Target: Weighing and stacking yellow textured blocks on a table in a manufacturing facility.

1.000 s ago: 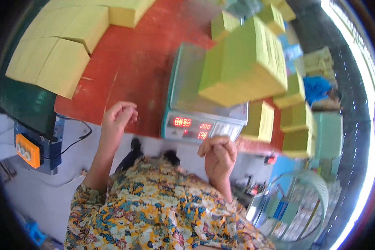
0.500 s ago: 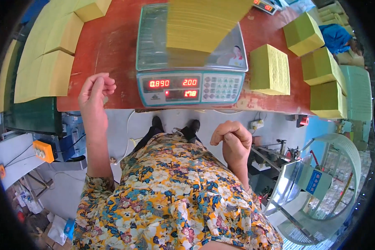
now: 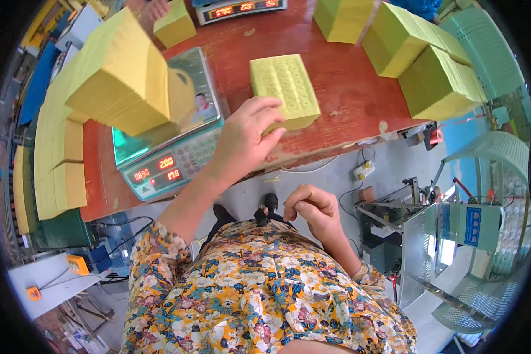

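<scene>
Left grip (image 3: pixel 248 134) parted at one block (image 3: pixel 286 85) off the scale (image 3: pixel 186 159), right grip (image 3: pixel 317 210) curled together, I have another block (image 3: pixel 121 76) aboard.

Stack (image 3: pixel 121 76) on scale (image 3: pixel 176 160) — block (image 3: pixel 286 88) to right.

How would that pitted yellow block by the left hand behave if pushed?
The yellow block probably wouldn't roll, given its flat sides. Resting flat on the red table, it would likely slide before tipping. Its pitted top suggests something soft, perhaps paper, so its edges might dent.
</scene>
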Action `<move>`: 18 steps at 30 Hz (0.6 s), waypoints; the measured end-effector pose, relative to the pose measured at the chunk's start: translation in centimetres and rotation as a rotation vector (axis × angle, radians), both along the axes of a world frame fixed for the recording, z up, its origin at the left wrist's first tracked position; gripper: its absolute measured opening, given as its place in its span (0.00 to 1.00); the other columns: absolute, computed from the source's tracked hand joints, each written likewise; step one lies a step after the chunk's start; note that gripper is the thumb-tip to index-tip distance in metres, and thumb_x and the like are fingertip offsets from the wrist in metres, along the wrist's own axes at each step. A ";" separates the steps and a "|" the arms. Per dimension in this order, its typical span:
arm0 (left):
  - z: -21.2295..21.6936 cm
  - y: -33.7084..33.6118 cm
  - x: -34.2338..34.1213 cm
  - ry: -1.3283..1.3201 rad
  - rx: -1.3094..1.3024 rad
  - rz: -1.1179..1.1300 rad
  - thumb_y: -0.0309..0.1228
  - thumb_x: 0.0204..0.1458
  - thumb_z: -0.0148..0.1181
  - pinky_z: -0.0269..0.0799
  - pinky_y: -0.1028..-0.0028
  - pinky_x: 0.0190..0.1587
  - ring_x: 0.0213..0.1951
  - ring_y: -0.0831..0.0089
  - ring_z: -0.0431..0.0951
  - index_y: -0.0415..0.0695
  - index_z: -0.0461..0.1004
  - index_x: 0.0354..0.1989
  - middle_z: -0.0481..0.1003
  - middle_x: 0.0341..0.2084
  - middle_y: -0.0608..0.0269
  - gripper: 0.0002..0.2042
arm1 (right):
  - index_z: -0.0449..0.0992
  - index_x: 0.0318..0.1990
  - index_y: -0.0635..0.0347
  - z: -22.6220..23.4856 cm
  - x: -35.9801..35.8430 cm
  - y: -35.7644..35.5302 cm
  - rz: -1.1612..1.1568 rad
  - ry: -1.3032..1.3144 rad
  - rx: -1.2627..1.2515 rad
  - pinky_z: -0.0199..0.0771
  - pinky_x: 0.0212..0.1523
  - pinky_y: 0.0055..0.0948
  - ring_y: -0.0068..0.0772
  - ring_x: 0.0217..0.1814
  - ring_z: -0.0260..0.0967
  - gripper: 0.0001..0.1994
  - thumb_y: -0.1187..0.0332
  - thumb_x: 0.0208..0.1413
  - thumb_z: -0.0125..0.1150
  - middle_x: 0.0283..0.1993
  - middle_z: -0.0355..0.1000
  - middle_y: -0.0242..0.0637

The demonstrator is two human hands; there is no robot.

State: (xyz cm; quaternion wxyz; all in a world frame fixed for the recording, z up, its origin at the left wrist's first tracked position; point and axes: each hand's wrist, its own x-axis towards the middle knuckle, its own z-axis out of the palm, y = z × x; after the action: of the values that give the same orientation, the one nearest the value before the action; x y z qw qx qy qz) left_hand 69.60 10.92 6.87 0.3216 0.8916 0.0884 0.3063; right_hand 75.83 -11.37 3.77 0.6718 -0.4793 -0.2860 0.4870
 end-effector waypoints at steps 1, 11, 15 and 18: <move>-0.5 0.0 1.3 0.004 0.011 -0.013 0.24 0.46 0.65 0.72 0.67 0.50 0.48 0.58 0.76 0.39 0.75 0.39 0.75 0.46 0.55 0.11 | 0.75 0.37 0.67 0.0 0.4 -0.5 -0.013 0.004 0.011 0.73 0.37 0.23 0.21 0.33 0.70 0.07 0.78 0.59 0.49 0.32 0.74 0.34; -2.5 0.7 4.9 0.223 0.205 0.066 0.24 0.45 0.65 0.70 0.63 0.52 0.51 0.56 0.73 0.38 0.74 0.33 0.75 0.48 0.55 0.08 | 0.76 0.38 0.66 -2.3 1.8 -3.0 -0.049 0.138 -0.069 0.72 0.36 0.23 0.19 0.32 0.70 0.07 0.76 0.60 0.51 0.30 0.74 0.33; -2.2 0.6 4.9 0.224 0.228 0.068 0.22 0.47 0.62 0.69 0.64 0.52 0.50 0.56 0.74 0.38 0.73 0.31 0.75 0.47 0.54 0.05 | 0.76 0.37 0.65 -2.3 2.6 -2.3 -0.006 0.205 -0.073 0.72 0.35 0.23 0.19 0.31 0.70 0.06 0.75 0.61 0.52 0.29 0.74 0.32; -2.3 0.3 5.2 0.208 0.207 0.078 0.21 0.48 0.61 0.69 0.63 0.53 0.50 0.55 0.74 0.37 0.73 0.31 0.75 0.45 0.53 0.04 | 0.75 0.38 0.65 -3.1 3.7 -1.6 -0.031 0.221 -0.038 0.72 0.34 0.23 0.20 0.31 0.70 0.06 0.73 0.62 0.52 0.29 0.74 0.33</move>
State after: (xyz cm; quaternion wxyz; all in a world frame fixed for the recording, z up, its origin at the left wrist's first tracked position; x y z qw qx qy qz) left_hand 74.78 11.19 4.59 0.2049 0.9428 0.1240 0.2320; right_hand 79.58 -12.94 0.66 0.6975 -0.4397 -0.1933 0.5318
